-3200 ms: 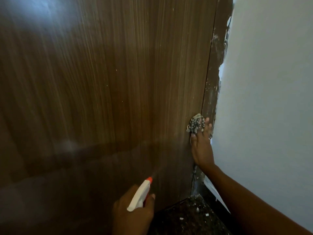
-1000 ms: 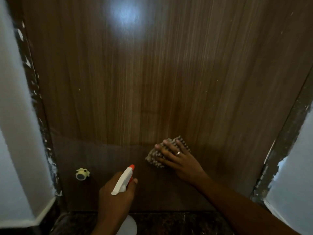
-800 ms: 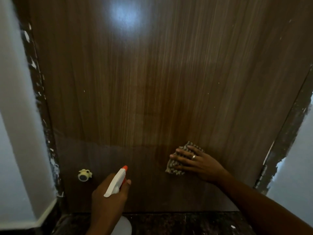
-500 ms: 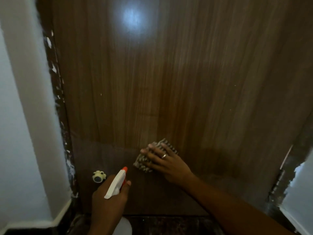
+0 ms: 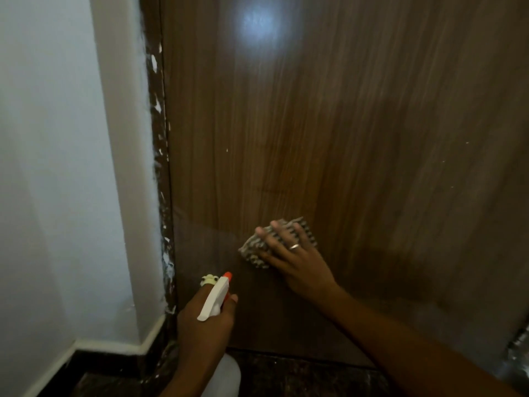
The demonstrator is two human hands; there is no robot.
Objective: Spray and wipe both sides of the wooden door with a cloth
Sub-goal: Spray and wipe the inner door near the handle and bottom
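Observation:
The brown wooden door (image 5: 357, 138) fills most of the view, with a darker damp band across its lower part. My right hand (image 5: 297, 262) presses a grey patterned cloth (image 5: 257, 247) flat against the door low down, fingers spread over it. My left hand (image 5: 206, 325) grips a white spray bottle (image 5: 213, 300) with an orange nozzle, pointed at the door's lower left. The bottle's body is mostly hidden below my hand.
A white wall (image 5: 57, 167) and a paint-flecked dark door frame (image 5: 160, 167) stand at the left. A small pale door stopper (image 5: 208, 279) sits low on the door by the nozzle. Dark speckled floor (image 5: 286, 379) lies below, with a white skirting (image 5: 114, 345).
My right hand slid the cloth back and forth along the lower door, ending left of centre. The view swung left, bringing the wall and frame in. My left hand kept holding the bottle.

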